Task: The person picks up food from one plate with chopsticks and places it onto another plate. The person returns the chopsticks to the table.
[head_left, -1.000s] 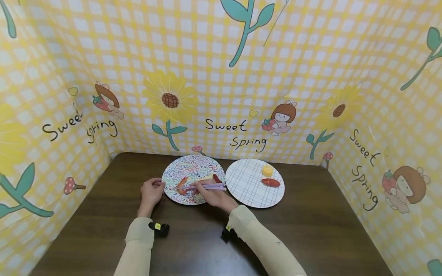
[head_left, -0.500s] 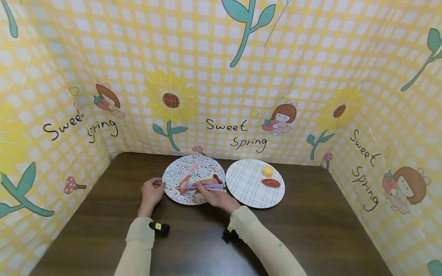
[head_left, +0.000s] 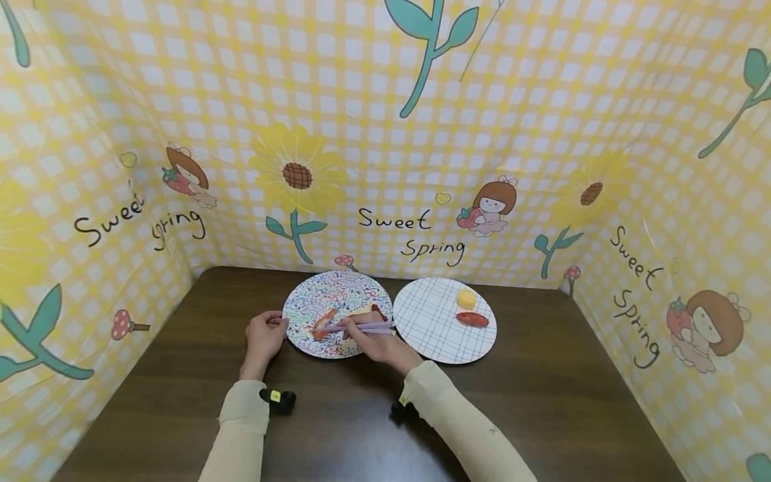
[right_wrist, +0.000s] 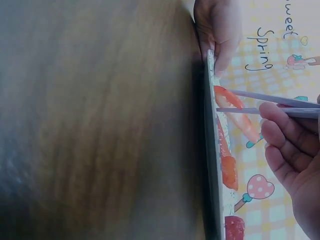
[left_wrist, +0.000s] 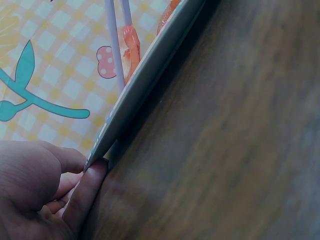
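Note:
My left hand (head_left: 265, 336) pinches the left rim of a round, multicoloured speckled plate (head_left: 337, 284); thumb and finger meet at its edge in the left wrist view. In my right hand (head_left: 379, 343) is a pair of pale purple chopsticks (head_left: 367, 327), their tips low over that plate. An elongated orange-red and white food piece (right_wrist: 235, 112) leans between the chopsticks, tilted up from the plate in the right wrist view. Whether they grip it firmly I cannot tell. Further along lie another orange-red piece (right_wrist: 229, 172) and a dark red piece (right_wrist: 235, 228), partly hidden by my hand in the head view.
Right of the speckled plate, almost touching it, is a white plate with a blue grid pattern (head_left: 421, 321). It bears a yellow ridged piece (head_left: 466, 298) and a red oval piece (head_left: 472, 320). A yellow checked cloth (head_left: 385, 167) surrounds the brown table (head_left: 337, 428).
The orange-red and white piece has turned and shifted slightly to the right between the chopsticks. My right hand has moved a little to the right; my left hand stays on the rim.

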{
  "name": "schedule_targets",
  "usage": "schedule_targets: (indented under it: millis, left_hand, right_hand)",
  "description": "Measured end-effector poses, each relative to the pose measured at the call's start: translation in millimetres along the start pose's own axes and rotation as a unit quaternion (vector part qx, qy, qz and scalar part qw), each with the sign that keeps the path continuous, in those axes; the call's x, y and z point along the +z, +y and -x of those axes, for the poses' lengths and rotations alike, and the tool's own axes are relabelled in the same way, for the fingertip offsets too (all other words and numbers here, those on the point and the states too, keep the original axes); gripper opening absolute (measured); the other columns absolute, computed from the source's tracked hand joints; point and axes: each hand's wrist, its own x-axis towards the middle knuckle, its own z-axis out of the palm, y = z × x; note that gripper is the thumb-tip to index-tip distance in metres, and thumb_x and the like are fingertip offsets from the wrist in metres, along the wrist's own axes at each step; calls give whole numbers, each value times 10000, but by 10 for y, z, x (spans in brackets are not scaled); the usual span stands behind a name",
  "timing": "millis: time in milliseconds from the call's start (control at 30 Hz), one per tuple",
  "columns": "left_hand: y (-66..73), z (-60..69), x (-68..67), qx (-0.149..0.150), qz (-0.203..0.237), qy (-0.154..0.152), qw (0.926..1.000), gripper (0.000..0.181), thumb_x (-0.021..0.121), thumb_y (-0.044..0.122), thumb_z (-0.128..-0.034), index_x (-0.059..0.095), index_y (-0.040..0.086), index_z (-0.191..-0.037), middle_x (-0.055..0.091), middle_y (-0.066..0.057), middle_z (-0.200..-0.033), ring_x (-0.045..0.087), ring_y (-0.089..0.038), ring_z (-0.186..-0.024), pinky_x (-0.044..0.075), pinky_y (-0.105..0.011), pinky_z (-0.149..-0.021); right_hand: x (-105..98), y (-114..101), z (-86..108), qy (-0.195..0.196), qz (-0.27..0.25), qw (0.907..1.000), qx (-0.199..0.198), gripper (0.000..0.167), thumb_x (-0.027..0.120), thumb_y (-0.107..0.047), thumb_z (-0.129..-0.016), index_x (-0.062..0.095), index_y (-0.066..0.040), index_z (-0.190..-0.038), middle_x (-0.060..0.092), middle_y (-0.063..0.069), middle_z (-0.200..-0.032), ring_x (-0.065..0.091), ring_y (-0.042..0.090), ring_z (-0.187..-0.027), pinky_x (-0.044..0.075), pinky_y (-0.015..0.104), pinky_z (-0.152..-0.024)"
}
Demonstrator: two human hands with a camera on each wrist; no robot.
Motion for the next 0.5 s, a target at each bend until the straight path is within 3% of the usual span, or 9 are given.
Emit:
schedule_targets:
  millis: [167,367,467,500]
  left_hand:
    - [-8,4,2,-22,17,3,10000,348,635,153,-976,642,-82,-1232,680,-237,-1072,663,-108,-745,510,-182,-611]
    - [5,4,-5,20,52,13,10000,342,637,149,-976,645,-86,-1225,683,-242,-1066,644,-65,-717,496,-170,-602]
    - [11,13,-1,13,24,27,10000,339,639,152,-978,648,-83,-1223,685,-242,-1068,640,-62,-714,487,-174,-603]
    - [11,14,3,8,9,22,10000,339,637,154,-979,649,-81,-1223,685,-242,-1071,643,-69,-719,484,-177,-605]
  right_hand:
    - [-38,-47,-9,41,412,9989,-217,374,479,-142,-1072,763,20,-890,706,133,-723,420,9,-544,348,161,-500]
    - [-81,-95,2,42,951,9926,-751,376,503,-103,-1060,713,19,-772,643,53,-646,411,29,-531,341,147,-509]
    - [-94,-74,34,96,1081,9912,-758,388,491,-112,-1067,707,5,-766,600,-8,-637,400,22,-527,365,164,-511]
    - [-102,-74,48,107,1192,9900,-752,386,481,-128,-1073,712,-8,-788,572,-26,-624,394,22,-532,414,177,-563]
